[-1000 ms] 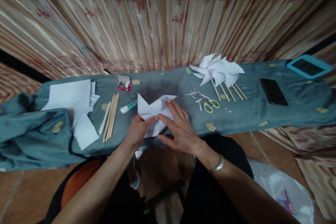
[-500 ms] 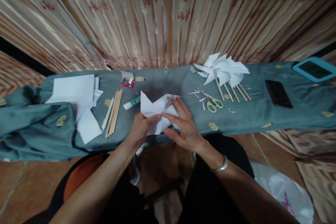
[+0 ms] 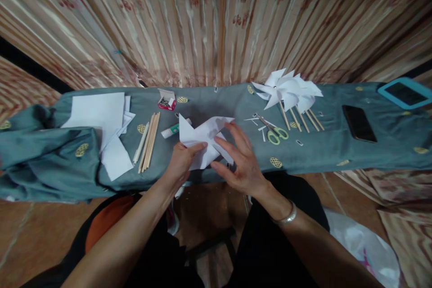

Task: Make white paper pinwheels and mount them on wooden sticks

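A white paper pinwheel (image 3: 205, 132), with no stick visible on it, is held over the front edge of the cloth-covered table. My left hand (image 3: 184, 157) grips its lower left, the thumb pressed near the centre. At its right side is my right hand (image 3: 239, 155), fingers spread, fingertips close to the paper blades; whether they touch I cannot tell. Just behind the pinwheel lies a glue stick (image 3: 171, 131). An open red and white box (image 3: 167, 101) of small metal pieces stands farther back. Scissors (image 3: 275, 132) with green handles rest to the right beside paper scraps (image 3: 261, 130).
Several finished pinwheels (image 3: 286, 90) on sticks lie at the back right. Beyond them are a black phone (image 3: 359, 122) and a blue-framed tablet (image 3: 407, 93). On the left are wooden sticks (image 3: 149, 144), a white pen (image 3: 141, 143) and paper sheets (image 3: 97, 110). A curtain (image 3: 216, 22) hangs behind.
My right hand has drawn slightly away to the right, its fingers off the pinwheel's centre. My left hand keeps its hold. The whole view has shifted a little.
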Action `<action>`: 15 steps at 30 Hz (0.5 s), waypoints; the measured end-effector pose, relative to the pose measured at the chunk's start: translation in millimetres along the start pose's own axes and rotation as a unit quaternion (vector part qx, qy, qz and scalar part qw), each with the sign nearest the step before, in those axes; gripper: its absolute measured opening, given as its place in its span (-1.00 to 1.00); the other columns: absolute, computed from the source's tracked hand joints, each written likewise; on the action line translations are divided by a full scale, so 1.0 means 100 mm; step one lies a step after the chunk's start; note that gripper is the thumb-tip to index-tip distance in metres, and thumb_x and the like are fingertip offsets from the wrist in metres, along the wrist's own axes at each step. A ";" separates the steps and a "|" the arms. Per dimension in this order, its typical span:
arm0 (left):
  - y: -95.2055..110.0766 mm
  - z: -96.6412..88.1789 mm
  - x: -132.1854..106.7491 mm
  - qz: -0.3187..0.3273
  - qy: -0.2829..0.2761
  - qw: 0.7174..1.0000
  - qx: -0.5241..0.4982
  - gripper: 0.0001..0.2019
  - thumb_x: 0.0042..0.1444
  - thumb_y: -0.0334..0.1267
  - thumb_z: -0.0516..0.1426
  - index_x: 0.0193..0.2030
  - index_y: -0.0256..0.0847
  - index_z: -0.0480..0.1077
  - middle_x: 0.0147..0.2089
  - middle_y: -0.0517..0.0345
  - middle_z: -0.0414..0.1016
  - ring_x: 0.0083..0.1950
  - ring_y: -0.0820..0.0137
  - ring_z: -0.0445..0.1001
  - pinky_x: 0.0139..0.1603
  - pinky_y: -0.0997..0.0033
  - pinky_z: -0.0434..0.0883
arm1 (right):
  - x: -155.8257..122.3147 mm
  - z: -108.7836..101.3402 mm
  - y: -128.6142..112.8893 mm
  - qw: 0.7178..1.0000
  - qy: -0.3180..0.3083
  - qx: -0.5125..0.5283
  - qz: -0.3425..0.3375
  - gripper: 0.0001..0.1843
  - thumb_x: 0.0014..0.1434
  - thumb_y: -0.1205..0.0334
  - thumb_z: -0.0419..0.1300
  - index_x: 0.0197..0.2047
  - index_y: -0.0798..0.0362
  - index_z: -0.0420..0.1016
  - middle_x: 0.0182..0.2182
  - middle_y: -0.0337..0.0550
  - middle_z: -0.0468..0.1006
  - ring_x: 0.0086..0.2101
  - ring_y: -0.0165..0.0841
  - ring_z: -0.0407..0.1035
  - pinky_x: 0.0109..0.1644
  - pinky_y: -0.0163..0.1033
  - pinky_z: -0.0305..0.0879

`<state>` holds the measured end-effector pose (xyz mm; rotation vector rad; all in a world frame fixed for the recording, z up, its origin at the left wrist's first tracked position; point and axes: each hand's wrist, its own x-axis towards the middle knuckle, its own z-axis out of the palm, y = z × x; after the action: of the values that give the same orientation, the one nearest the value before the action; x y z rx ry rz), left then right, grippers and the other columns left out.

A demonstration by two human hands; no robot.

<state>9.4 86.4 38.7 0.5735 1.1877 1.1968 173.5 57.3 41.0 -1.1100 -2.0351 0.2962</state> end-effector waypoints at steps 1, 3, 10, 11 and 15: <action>0.01 0.00 0.01 0.000 0.006 1.000 0.001 -0.64 -0.44 -0.30 0.42 -0.38 -0.29 0.57 -0.40 0.13 0.63 -0.46 0.39 0.48 -0.36 0.41 0.41 | 0.01 -0.02 -0.01 1.000 0.008 0.004 0.025 -0.45 0.21 0.03 0.16 0.25 -0.06 0.27 0.37 -0.02 0.07 0.35 -0.08 -0.07 0.35 0.18 0.00; 0.02 -0.01 0.01 0.001 0.014 1.000 0.003 -0.63 -0.44 -0.30 0.42 -0.37 -0.30 0.57 -0.42 0.14 0.62 -0.46 0.38 0.49 -0.35 0.40 0.41 | 0.02 -0.05 0.00 0.997 0.026 0.020 0.076 -0.38 0.19 0.05 0.18 0.29 -0.03 0.21 0.36 0.01 0.09 0.34 -0.08 -0.03 0.35 0.17 0.01; 0.03 0.02 -0.05 -0.004 0.006 1.000 0.014 -0.64 -0.46 -0.29 0.43 -0.41 -0.31 0.56 -0.44 0.12 0.61 -0.44 0.36 0.49 -0.31 0.36 0.42 | 0.08 0.02 0.22 0.930 0.037 0.256 0.262 -0.23 0.04 -0.02 0.31 0.26 0.03 0.21 0.02 0.05 0.54 0.04 -0.16 0.43 0.15 0.02 0.33; 0.02 0.03 -0.06 -0.003 0.005 1.000 0.016 -0.65 -0.46 -0.29 0.43 -0.41 -0.30 0.56 -0.43 0.12 0.61 -0.44 0.37 0.49 -0.31 0.37 0.42 | 0.09 0.04 0.24 0.914 0.020 0.296 0.278 -0.24 0.01 -0.02 0.32 0.23 0.02 0.24 -0.04 0.01 0.58 -0.02 -0.18 0.47 0.11 -0.01 0.37; -0.03 0.03 -0.08 0.001 -0.009 1.000 0.023 -0.65 -0.46 -0.28 0.43 -0.41 -0.29 0.56 -0.43 0.14 0.61 -0.44 0.37 0.48 -0.33 0.38 0.41 | 0.14 0.09 0.22 0.869 -0.029 0.387 0.306 -0.38 -0.06 0.03 0.37 0.06 -0.01 0.36 -0.19 -0.10 0.64 -0.17 -0.21 0.53 -0.05 -0.10 0.44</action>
<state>13.8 78.8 40.1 0.6191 1.2028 1.1669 175.8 82.8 30.7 -1.1624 -1.3085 1.3450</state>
